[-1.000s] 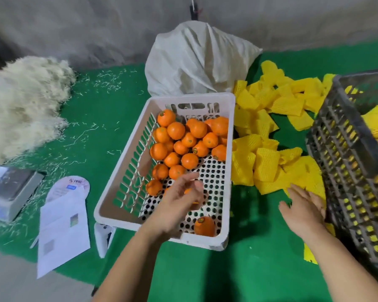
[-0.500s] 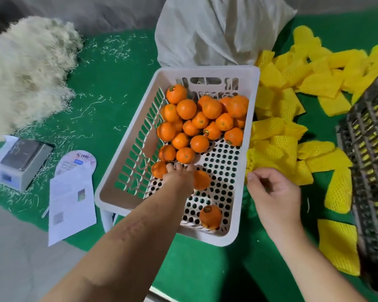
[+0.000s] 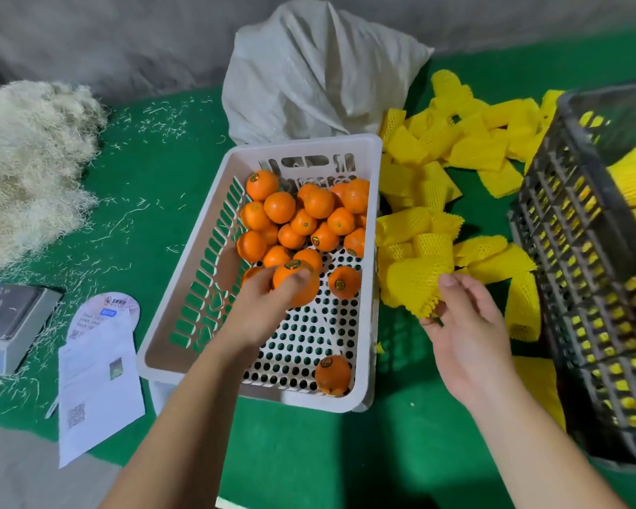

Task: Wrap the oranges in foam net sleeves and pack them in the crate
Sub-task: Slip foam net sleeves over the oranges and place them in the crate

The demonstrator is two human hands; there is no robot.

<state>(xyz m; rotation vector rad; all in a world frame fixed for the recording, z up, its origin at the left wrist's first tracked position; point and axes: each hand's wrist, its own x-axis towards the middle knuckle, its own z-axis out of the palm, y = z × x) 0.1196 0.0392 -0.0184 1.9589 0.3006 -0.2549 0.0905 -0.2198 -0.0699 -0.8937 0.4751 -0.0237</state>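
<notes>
While the left hand (image 3: 268,306) grips one orange (image 3: 297,284) over the white basket (image 3: 184,295), the right hand (image 3: 467,325) pinches a yellow foam sleeve (image 3: 415,284). About twenty bare oranges remain; wrapped fruit partly fills the dark crate (image 3: 573,273). Task appears midway.

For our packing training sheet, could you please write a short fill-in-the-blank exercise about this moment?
1. The left hand grips an ____ over the white basket.
2. The right hand pinches a yellow ____.
3. The dark crate stands to the ____ of the white basket.
4. The digital scale sits on the green ____.

Missing words: orange; foam net sleeve; right; mat
</notes>
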